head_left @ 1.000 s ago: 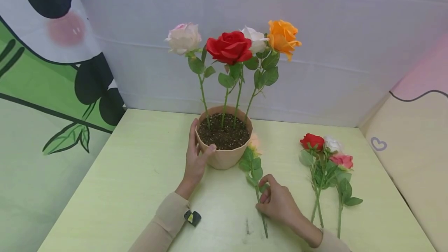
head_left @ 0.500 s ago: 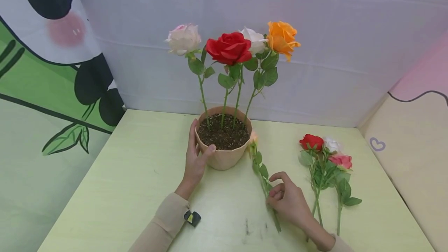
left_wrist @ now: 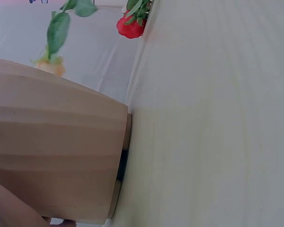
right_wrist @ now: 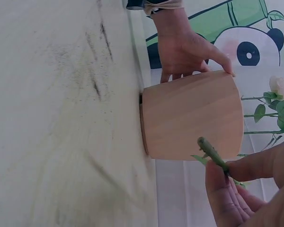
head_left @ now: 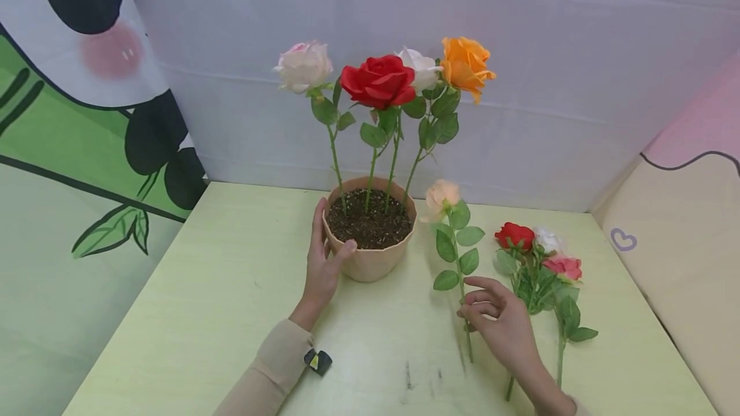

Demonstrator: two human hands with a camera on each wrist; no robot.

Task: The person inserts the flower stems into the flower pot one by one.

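While the left hand (head_left: pixel 324 263) kept its hold on the flowerpot (head_left: pixel 372 265), thumb at the rim, the right hand (head_left: pixel 505 323) had raised the peach rose (head_left: pixel 446 246) off the table (head_left: pixel 173 313), its stem pinched narrowly between thumb and fingers; a second earlier the bloom had lain close against the flowerpot's right side, whereas now it stood apart, farther right, nearly upright; the potted roses (head_left: pixel 378 81) and the loose roses (head_left: pixel 514 235) had stayed put; the flowerpot was tan, tapered and broadly faceted, its rim gently scalloped; the soil (head_left: pixel 372 226) was dark, crumbly and pale-flecked; ruffled petals topped smooth oval leaves; the pale tabletop bore faint grain and dark scuffs (head_left: pixel 408 375).
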